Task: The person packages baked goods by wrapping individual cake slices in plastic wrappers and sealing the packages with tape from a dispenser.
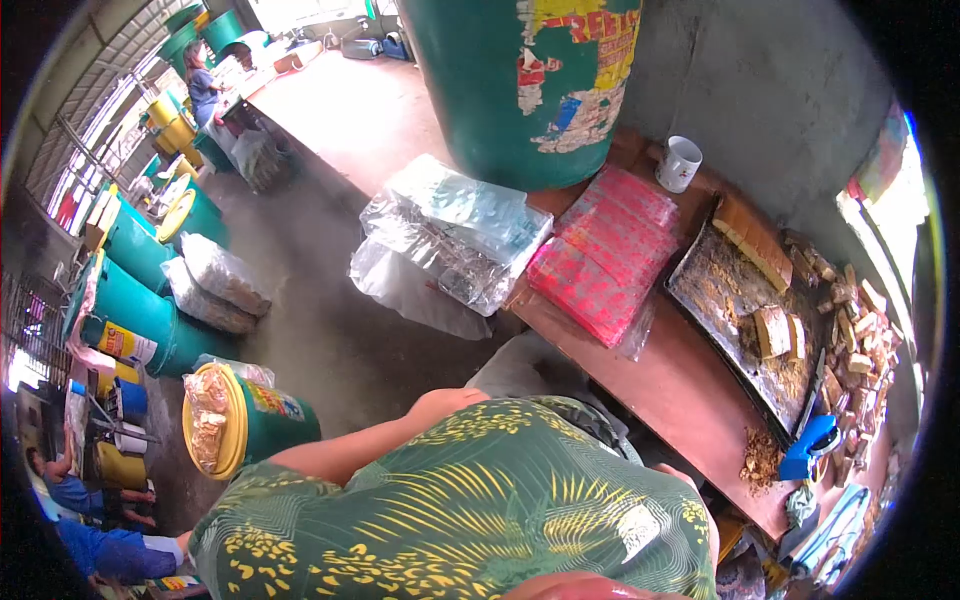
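Note:
My left hand [448, 401] rests close to my body at the edge of the patterned green shirt [480, 500]; its fingers are hidden. It is nearest to the clear plastic bags [455, 230] on the table [640, 385]. On my right side only a sliver of skin shows, and my right hand cannot be seen. Red printed plastic bags [605, 255] lie in front of me. Right of them, a dark tray [710, 285] holds a long bread-like block [752, 240], smaller cut pieces [772, 332] and crumbs. A knife [813, 390] lies by the tray's right edge.
A large green drum [480, 90] and a white mug [679, 164] stand at the back. Many broken pieces [860, 350] are heaped right, near a blue object [808, 448]. Lidded drums [135, 340] line the left. A person [203, 90] sits far back; others are lower left.

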`<act>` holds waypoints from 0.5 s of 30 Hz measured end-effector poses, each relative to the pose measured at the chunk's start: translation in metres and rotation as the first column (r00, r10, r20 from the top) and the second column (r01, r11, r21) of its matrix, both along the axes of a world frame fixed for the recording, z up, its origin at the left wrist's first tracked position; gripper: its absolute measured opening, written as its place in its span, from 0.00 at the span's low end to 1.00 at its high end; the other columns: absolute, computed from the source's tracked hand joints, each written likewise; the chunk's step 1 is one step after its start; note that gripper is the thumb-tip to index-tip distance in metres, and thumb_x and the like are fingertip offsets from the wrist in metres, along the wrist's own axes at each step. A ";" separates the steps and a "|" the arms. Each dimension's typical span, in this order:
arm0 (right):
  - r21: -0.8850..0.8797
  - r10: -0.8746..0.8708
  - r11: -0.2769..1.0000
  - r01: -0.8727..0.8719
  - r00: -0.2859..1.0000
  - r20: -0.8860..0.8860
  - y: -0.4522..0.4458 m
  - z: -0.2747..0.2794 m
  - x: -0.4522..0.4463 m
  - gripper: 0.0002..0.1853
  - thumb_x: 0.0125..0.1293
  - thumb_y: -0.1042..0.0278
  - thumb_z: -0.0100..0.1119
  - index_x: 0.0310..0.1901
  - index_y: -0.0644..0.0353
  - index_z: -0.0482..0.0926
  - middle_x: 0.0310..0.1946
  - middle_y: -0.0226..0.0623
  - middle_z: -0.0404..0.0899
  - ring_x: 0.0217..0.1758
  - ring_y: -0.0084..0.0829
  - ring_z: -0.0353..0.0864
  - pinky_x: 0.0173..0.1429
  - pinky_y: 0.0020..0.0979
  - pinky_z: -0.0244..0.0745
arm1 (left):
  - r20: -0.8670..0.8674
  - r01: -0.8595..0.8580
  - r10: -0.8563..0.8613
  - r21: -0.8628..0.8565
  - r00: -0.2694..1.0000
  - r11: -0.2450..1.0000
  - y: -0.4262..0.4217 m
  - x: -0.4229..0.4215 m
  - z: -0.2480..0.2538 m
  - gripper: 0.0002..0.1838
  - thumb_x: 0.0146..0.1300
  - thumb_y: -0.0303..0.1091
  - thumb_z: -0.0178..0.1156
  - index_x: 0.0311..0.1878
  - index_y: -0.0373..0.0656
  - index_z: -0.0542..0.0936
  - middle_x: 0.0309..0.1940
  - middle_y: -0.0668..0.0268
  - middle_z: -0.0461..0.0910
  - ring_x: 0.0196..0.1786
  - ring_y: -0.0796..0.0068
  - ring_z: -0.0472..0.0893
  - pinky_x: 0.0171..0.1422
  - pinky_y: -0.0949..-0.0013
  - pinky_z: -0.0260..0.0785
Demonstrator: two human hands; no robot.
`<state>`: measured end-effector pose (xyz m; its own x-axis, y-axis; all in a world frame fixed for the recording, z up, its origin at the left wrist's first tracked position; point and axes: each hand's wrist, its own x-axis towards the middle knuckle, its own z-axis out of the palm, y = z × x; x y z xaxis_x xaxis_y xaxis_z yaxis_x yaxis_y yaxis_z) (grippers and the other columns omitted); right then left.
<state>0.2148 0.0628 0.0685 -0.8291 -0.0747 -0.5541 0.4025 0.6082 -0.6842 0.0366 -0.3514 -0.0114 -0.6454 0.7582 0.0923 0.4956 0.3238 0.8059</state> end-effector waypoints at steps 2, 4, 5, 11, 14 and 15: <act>-0.002 0.000 1.000 0.000 1.000 -0.024 -0.002 0.003 -0.001 0.14 0.69 0.67 0.65 0.52 0.63 0.87 0.51 0.49 0.87 0.58 0.40 0.86 0.63 0.38 0.78 | -0.074 0.095 -0.106 -0.143 0.992 0.985 0.030 -0.016 -0.024 0.14 0.72 0.44 0.55 0.53 0.49 0.77 0.45 0.62 0.80 0.48 0.52 0.85 0.49 0.51 0.78; 0.000 -0.036 0.999 0.036 0.999 -0.033 -0.003 0.001 0.000 0.14 0.69 0.67 0.65 0.52 0.63 0.87 0.51 0.49 0.87 0.58 0.40 0.86 0.63 0.38 0.78 | -0.099 0.216 -0.249 -0.264 0.963 0.940 0.074 -0.032 -0.004 0.12 0.72 0.43 0.54 0.48 0.46 0.76 0.41 0.60 0.79 0.47 0.50 0.85 0.46 0.50 0.77; 0.001 -0.056 0.998 0.056 0.998 -0.032 -0.002 0.000 0.002 0.14 0.70 0.67 0.65 0.52 0.63 0.87 0.51 0.49 0.87 0.58 0.40 0.86 0.63 0.38 0.78 | -0.142 0.298 -0.331 -0.213 0.933 0.931 0.098 -0.040 -0.022 0.11 0.72 0.43 0.54 0.46 0.46 0.76 0.41 0.59 0.79 0.47 0.50 0.85 0.46 0.50 0.77; 0.053 -0.235 0.971 0.232 0.969 0.070 0.006 -0.022 0.023 0.14 0.70 0.66 0.65 0.53 0.63 0.87 0.51 0.49 0.87 0.58 0.39 0.86 0.63 0.38 0.78 | -0.240 0.615 -0.685 -0.308 0.688 0.726 0.211 -0.049 -0.061 0.10 0.72 0.39 0.53 0.42 0.46 0.81 0.41 0.59 0.84 0.50 0.54 0.87 0.53 0.52 0.80; 0.084 -0.312 0.949 0.304 0.944 0.112 0.008 -0.035 0.032 0.14 0.70 0.66 0.65 0.53 0.63 0.87 0.51 0.48 0.87 0.58 0.39 0.86 0.63 0.38 0.78 | -0.098 0.655 -0.755 -0.434 0.649 0.619 0.225 -0.049 -0.035 0.13 0.72 0.39 0.52 0.49 0.47 0.84 0.47 0.58 0.86 0.53 0.52 0.86 0.56 0.52 0.79; 0.093 -0.331 0.943 0.321 0.936 0.120 0.008 -0.040 0.033 0.14 0.70 0.65 0.65 0.53 0.63 0.87 0.51 0.48 0.87 0.58 0.39 0.86 0.63 0.38 0.78 | -0.025 0.641 -0.749 -0.497 0.663 0.584 0.233 -0.049 -0.038 0.17 0.71 0.41 0.52 0.54 0.48 0.85 0.49 0.57 0.87 0.55 0.51 0.86 0.57 0.51 0.80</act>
<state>0.2478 0.0705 0.0284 -0.7207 0.2304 -0.6538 0.6701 0.4731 -0.5719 -0.0127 -0.1187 -0.0490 0.0944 0.9550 -0.2813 0.8477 0.0710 0.5256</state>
